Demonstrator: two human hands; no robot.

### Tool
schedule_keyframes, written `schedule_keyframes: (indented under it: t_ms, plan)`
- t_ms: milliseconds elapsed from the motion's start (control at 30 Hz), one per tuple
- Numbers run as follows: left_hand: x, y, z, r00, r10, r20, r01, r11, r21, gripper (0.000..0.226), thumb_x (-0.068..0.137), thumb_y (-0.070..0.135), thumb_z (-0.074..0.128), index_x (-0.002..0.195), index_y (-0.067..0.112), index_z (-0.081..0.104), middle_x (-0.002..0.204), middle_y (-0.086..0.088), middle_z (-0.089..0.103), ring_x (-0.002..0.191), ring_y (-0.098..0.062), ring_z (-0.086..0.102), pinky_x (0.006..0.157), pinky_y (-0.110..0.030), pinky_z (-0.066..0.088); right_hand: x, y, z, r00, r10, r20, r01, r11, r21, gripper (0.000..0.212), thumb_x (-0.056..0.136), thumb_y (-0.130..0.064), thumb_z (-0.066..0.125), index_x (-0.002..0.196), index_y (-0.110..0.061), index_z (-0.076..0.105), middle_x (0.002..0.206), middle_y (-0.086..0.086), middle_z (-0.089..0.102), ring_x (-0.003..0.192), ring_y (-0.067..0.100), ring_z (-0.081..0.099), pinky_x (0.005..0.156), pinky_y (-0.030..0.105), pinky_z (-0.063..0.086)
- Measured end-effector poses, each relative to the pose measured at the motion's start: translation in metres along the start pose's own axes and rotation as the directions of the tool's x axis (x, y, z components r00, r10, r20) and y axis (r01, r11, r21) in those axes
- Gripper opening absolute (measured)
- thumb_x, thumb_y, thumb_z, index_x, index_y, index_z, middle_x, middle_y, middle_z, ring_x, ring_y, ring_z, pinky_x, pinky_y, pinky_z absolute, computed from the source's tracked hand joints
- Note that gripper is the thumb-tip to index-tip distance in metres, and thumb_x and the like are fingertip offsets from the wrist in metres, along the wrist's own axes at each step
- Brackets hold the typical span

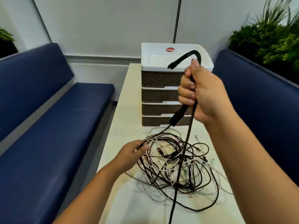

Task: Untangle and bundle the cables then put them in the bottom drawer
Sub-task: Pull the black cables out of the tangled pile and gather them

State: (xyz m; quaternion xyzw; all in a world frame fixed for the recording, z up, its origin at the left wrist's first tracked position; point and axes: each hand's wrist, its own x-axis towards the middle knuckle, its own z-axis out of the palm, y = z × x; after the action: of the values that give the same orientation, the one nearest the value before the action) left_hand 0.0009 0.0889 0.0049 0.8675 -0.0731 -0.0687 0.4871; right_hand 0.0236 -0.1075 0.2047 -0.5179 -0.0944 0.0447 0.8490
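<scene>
The right hand (200,92) is fisted round a thick black cable (186,146), lifted — likely to draw it free of the tangle (174,164) on the table (123,199) below. Lower left, the left hand (134,151) pinches a strand, steadying it — drawer unit (160,94) just behind.

Right hand (200,92) raised, fingers curled tight, left hand (134,151) low, fingertips pinching

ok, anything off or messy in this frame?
Only the expected mess: black and white cables lie knotted in one loose pile on the table, some loops trailing toward its right edge. The drawer unit stands square with all drawers closed. Nothing looks damaged or spilled.
</scene>
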Motion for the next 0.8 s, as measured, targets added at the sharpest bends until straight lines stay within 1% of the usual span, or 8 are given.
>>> schedule_keyframes:
  t_ms: [100,167,300,433,533,600,733,800]
  plan:
    - [0.003,-0.018,-0.002,0.997,0.000,-0.072,0.014,0.981,0.194,0.034,0.095,0.052,0.046,0.091,0.030,0.072,0.093,0.009,0.058,0.095,-0.008,0.051,0.087,-0.031,0.040,0.004,-0.002,-0.012,0.998,0.038,-0.044,-0.042,0.996,-0.082,0.035,0.104,-0.037,0.038,0.077,-0.017,0.045,0.054,-0.006,0.030,0.041,0.007,0.021,0.036,0.020,0.017]
    - [0.005,-0.011,-0.005,0.993,0.002,-0.119,0.027,0.969,0.247,0.034,0.097,0.049,0.043,0.093,0.031,0.071,0.094,0.009,0.052,0.097,-0.010,0.047,0.084,-0.027,0.035,0.005,0.007,-0.024,0.992,0.102,-0.075,-0.115,0.974,-0.198,0.033,0.104,-0.037,0.040,0.076,-0.019,0.045,0.053,-0.006,0.030,0.042,0.008,0.020,0.037,0.020,0.016]
    - [0.012,0.027,-0.020,0.982,0.037,-0.185,0.008,0.972,0.236,0.037,0.101,0.040,0.039,0.081,0.023,0.066,0.077,0.004,0.057,0.073,-0.013,0.055,0.065,-0.029,0.040,0.000,0.033,-0.045,0.976,0.195,-0.095,-0.216,0.859,-0.464,0.025,0.096,-0.035,0.058,0.085,-0.015,0.047,0.058,-0.004,0.034,0.044,0.009,0.026,0.040,0.021,0.021]
    - [0.016,0.080,-0.038,0.983,0.120,-0.141,-0.086,0.970,0.225,0.038,0.102,0.038,0.040,0.073,0.024,0.062,0.061,0.009,0.052,0.056,-0.002,0.048,0.057,-0.027,0.036,-0.008,0.059,-0.046,0.986,0.164,-0.028,-0.142,0.743,-0.654,0.020,0.086,-0.024,0.073,0.086,-0.010,0.059,0.052,-0.004,0.040,0.041,0.009,0.032,0.040,0.021,0.024]
    - [0.018,0.112,-0.042,0.974,0.205,-0.099,-0.189,0.970,0.155,0.040,0.102,0.039,0.038,0.072,0.022,0.059,0.067,0.011,0.058,0.059,0.004,0.051,0.060,-0.022,0.039,-0.011,0.066,-0.039,0.989,0.141,0.042,-0.076,0.734,-0.675,0.021,0.083,-0.021,0.076,0.098,-0.007,0.072,0.055,-0.008,0.056,0.039,0.001,0.038,0.040,0.016,0.027]
    - [0.020,0.121,-0.043,0.959,0.253,-0.127,-0.241,0.965,0.101,0.041,0.103,0.039,0.037,0.074,0.019,0.058,0.064,0.014,0.058,0.058,0.001,0.050,0.060,-0.024,0.038,-0.010,0.065,-0.038,0.990,0.128,0.061,-0.058,0.759,-0.649,0.022,0.086,-0.024,0.073,0.099,-0.006,0.073,0.056,-0.001,0.049,0.043,0.007,0.033,0.043,0.022,0.023]
    - [0.019,0.125,-0.044,0.963,0.241,-0.122,-0.268,0.906,-0.329,0.040,0.102,0.041,0.037,0.075,0.017,0.055,0.052,0.011,0.034,0.047,-0.008,0.028,0.047,-0.023,0.027,-0.007,0.062,-0.037,0.994,0.095,0.059,-0.037,0.777,-0.629,0.017,0.090,-0.018,0.068,0.103,-0.007,0.069,0.056,-0.004,0.042,0.047,0.010,0.032,0.045,0.025,0.025]
    - [0.016,0.128,-0.043,0.962,0.261,-0.073,-0.269,0.883,-0.384,0.040,0.101,0.041,0.036,0.073,0.017,0.053,0.052,0.007,0.031,0.047,-0.010,0.024,0.043,-0.022,0.023,-0.009,0.062,-0.032,0.994,0.067,0.087,0.001,0.787,-0.617,0.007,0.091,-0.015,0.067,0.096,-0.009,0.069,0.052,-0.010,0.048,0.043,0.002,0.039,0.043,0.017,0.031]
